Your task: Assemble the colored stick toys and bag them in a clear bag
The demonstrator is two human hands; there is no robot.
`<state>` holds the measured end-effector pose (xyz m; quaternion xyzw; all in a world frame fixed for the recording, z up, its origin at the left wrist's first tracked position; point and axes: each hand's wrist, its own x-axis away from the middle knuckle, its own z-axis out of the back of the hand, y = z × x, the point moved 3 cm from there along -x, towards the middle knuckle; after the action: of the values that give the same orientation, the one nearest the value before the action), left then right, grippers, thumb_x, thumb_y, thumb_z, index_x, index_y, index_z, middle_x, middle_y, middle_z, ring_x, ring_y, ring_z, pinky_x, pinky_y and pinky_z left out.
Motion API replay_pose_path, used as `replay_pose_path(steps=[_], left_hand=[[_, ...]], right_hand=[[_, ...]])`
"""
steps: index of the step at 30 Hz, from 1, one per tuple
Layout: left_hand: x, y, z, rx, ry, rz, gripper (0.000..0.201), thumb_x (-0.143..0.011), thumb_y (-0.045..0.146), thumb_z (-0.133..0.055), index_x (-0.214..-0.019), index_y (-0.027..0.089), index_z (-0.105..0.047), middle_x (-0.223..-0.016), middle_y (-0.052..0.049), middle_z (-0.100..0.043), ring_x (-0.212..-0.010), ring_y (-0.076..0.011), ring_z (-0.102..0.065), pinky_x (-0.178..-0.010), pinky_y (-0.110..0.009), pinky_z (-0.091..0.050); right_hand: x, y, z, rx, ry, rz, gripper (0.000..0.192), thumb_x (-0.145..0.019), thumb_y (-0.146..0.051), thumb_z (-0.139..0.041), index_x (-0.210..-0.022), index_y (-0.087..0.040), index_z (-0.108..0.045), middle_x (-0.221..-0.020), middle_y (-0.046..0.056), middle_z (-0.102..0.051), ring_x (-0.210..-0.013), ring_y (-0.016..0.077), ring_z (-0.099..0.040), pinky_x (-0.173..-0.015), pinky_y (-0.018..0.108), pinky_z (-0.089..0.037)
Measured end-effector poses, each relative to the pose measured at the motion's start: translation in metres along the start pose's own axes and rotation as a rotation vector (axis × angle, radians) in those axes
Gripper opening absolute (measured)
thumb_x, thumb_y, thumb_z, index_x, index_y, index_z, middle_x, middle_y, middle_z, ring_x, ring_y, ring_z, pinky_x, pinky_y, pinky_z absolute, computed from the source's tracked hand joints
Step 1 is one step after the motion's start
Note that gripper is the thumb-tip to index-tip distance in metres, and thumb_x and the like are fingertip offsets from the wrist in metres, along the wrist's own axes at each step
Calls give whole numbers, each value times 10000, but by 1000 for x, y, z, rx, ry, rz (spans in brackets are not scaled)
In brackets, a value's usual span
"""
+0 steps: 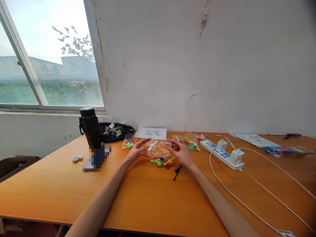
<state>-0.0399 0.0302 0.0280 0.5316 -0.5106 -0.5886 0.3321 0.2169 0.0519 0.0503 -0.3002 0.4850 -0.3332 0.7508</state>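
Between my two hands a clear plastic bag (158,148) is stretched just above the table. My left hand (136,152) pinches its left side, and my right hand (181,151) pinches the right side. Under the bag lie several small arrow-shaped plastic pieces, among them a green arrow (156,162), a yellow one (171,160) and a red one (168,166). A black arrow piece (177,172) rests a little nearer, below my right hand. Filled clear bags of coloured pieces stand behind on both sides, one at the left (128,141) and one at the right (192,143).
A black flask (90,128) stands at the left, near a pixelated dark object (97,158) and a crumpled tissue (77,158). Behind are a black bag of odds and ends (116,131) and a paper sheet (151,132). A power strip (222,154) with white cables lies right.
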Motion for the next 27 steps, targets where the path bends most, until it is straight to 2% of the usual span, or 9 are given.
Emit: replay_pose_path(steps=[2,6,11,17,21,27], left_hand=[[0,0,1,1,9,0,582,-776,261,-703,-1349,308,-605,-1584,-39,-398,-1180,-282,-560,-796,-344,-613],[2,1,1,41,-22,-19,659,-750,201,-689,-1387,330,-576,-1620,-12,-340,-1199,-268,-545,-824,-340,-605],[2,2,1,38,-40,-28,749,-697,129,-655,-1405,355,-558,-1647,14,-285,-1303,-289,-493,-766,-241,-571],[2,4,0,12,-85,-67,836,-653,55,-595,-1422,376,-530,-1654,17,-266,-1406,-341,-423,-606,-153,-503],[2,5,-1,19,-116,-67,842,-650,61,-593,-1427,380,-527,-1661,12,-245,-1408,-346,-424,-572,-143,-475],[3,10,-2,61,-144,-67,848,-660,67,-623,-1438,384,-516,-1671,4,-211,-1436,-344,-379,-621,-148,-484]], right_hand=[[-1,4,2,11,15,-3,391,-851,-313,-645,-1236,-255,-681,-1076,51,-728,-884,177,-659,-712,268,-557],[-3,7,6,35,41,-10,394,-837,-324,-666,-1224,-252,-688,-1118,60,-717,-873,180,-662,-693,268,-555],[-2,4,7,0,-22,-45,490,-815,-354,-694,-1293,-259,-637,-1171,57,-700,-818,159,-678,-705,270,-573],[-3,13,9,-64,-76,-120,609,-762,-378,-748,-1328,-207,-601,-832,24,-723,-698,183,-695,-694,307,-573],[-6,20,12,-57,-67,-105,604,-752,-393,-765,-1312,-223,-616,-828,25,-726,-724,207,-712,-708,332,-577],[-6,18,15,-79,-84,-124,633,-759,-416,-766,-1334,-211,-597,-705,5,-710,-705,216,-708,-692,334,-575]])
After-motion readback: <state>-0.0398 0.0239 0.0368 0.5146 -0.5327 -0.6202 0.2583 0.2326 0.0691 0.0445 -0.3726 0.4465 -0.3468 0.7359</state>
